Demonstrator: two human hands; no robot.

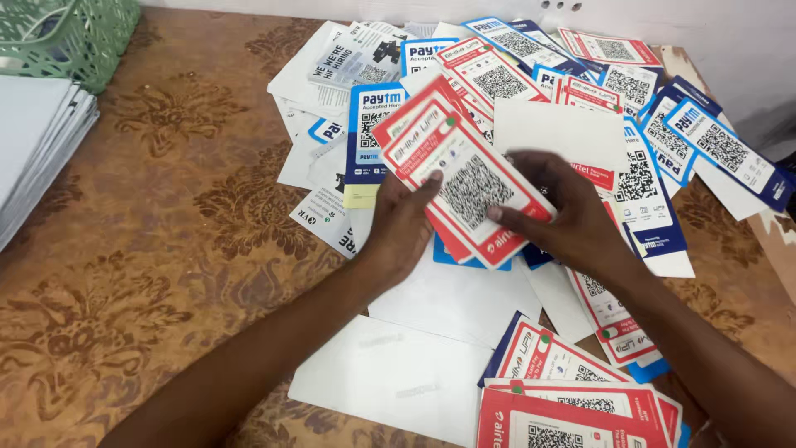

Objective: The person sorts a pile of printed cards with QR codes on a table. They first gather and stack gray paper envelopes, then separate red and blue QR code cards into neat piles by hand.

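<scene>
Seen from above: a counter (166, 249) covered in a brown cloth with a gold floral pattern, a pale wall along its far edge. Scattered across the middle and far right of the counter, a loose heap of cards (630, 108), some red-and-white, some blue-and-white, each printed with a square code, mixed with plain white sheets. Held just above the middle of that heap, a small stack of red-and-white cards (464, 182), tilted, its printed face up. Left of the stack, the left hand (398, 228), palm under the stack's near left edge, thumb pressed on the top card. Right of the stack, the right hand (572, 216), fingers (506, 214) curled around the stack's right edge, thumb tip on the red border. Both hands closed on the stack; both forearms bare, reaching in from the near edge. Below the stack, toward the near edge, white envelopes (398, 373) lying flat, and beside them to the right another fanned pile of red cards (572, 406). Far left of the stack, at the counter's far corner, a green plastic basket (66, 33), and just beneath it a pile of white sheets (37, 141).
</scene>
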